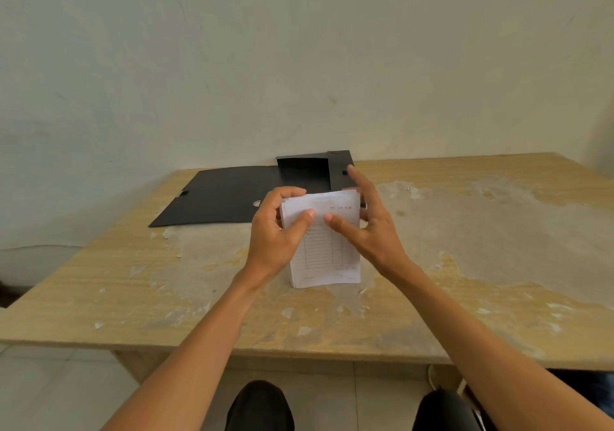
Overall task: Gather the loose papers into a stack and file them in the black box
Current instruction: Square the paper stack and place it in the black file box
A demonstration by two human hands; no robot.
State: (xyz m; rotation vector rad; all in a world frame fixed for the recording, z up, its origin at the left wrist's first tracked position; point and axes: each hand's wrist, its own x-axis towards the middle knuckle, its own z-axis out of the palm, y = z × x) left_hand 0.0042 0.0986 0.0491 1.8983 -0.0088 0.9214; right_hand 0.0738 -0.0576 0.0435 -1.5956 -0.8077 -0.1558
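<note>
The grip of the left hand (277, 231) is closed on the upper left edge of the stack of white lined paper sheets (327, 247), thumb across the front, fingers curled behind. The right hand (365, 227) is mostly spread, thumb pressing the front sheet, fingers reaching past the right edge, holding it only loosely. The stack stands upright on its lower edge at the centre of the worn wooden tabletop (465, 231). The step appears to be squaring the gathered sheets. The open black cardboard file box (315, 171) lies just beyond at 12 o'clock, its flap spread toward 10 o'clock. Next, the person must probably tighten both grips and carry the stack into the box's cavity.
</note>
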